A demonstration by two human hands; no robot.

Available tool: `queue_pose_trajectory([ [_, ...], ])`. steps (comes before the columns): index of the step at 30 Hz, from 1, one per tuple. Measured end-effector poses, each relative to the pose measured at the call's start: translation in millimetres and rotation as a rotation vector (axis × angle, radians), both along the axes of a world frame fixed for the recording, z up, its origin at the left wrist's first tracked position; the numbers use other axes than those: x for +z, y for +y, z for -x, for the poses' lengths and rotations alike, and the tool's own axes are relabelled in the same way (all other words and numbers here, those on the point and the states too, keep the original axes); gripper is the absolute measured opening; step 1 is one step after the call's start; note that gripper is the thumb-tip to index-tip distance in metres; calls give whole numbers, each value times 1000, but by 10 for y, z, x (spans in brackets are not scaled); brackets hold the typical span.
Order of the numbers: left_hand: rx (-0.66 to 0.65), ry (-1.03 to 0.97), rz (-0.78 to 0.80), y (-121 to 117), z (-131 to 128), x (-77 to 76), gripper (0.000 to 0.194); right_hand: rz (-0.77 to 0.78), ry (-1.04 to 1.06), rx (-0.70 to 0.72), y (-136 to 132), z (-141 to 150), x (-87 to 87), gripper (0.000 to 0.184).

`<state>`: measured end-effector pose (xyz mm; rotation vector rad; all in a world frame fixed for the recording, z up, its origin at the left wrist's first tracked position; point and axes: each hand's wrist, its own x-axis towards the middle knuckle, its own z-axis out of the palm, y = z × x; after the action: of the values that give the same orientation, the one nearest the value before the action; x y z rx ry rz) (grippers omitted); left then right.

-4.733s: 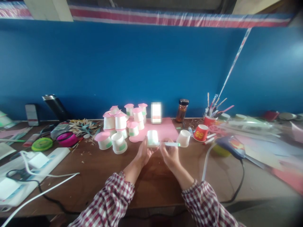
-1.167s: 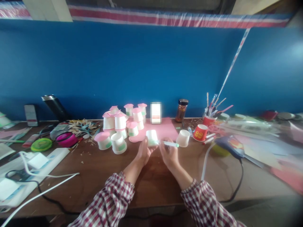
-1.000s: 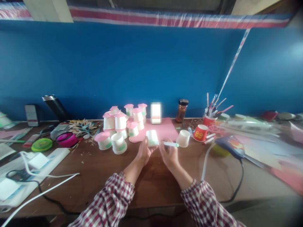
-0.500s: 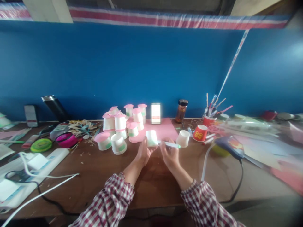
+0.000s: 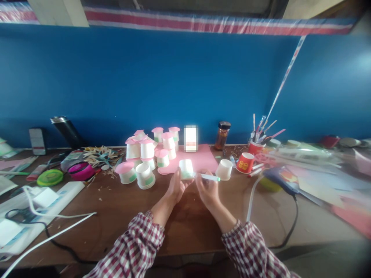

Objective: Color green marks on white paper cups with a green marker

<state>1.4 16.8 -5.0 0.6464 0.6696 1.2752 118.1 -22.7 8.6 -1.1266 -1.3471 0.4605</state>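
My left hand [image 5: 175, 188] holds a small white paper cup [image 5: 186, 168] upside down above the brown table [image 5: 121, 216], fingers closed round it. My right hand [image 5: 207, 190] grips a green-and-white marker [image 5: 208, 177] whose tip touches the cup's side near a green band. A second plain white cup [image 5: 224, 169] stands just right of the marker. A pink sheet [image 5: 199, 159] lies behind the hands.
A cluster of white cups with pink tops [image 5: 150, 152] stands to the left. A red cup [image 5: 245, 162], a brown jar [image 5: 223, 135] and a red pot of pens [image 5: 256, 146] stand right. A blue glue gun [image 5: 279, 179] with cable lies right; a power strip [image 5: 43, 200] left.
Hardly anything differs: both hands stay at the cup, with the marker shifting slightly against its side and the cup tilting a little.
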Motion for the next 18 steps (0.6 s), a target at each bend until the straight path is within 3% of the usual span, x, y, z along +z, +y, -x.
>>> queue_pose_trajectory([
  [18,18,3,-42,-7,-4,-8,46,-11,-25,-43,-1,-10,19,19],
])
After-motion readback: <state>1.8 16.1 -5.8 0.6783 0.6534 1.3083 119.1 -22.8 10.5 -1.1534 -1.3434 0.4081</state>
